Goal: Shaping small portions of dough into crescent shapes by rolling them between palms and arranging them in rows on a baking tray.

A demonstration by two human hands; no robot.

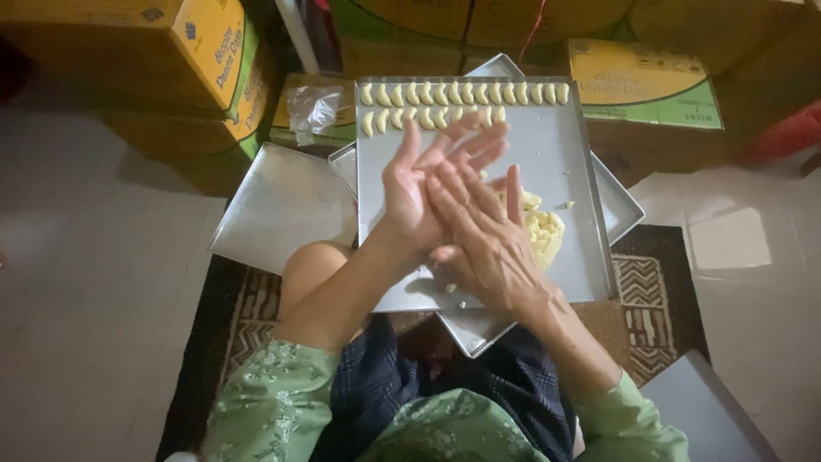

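Yellow-and-green cardboard boxes (162,51) stand stacked along the far side of the floor (94,282), with one more box (646,81) at the far right. A crumpled clear plastic bag (312,107) lies on a low box between them. A spare empty metal tray (278,205) rests at the left, its near corner over a patterned brown rug (654,316).

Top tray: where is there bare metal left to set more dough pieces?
On the top tray, bare metal lies right of the short second row of shaped pieces and above the dough lump. The far edge is crowded by the full row. Both hands cover the centre-left.
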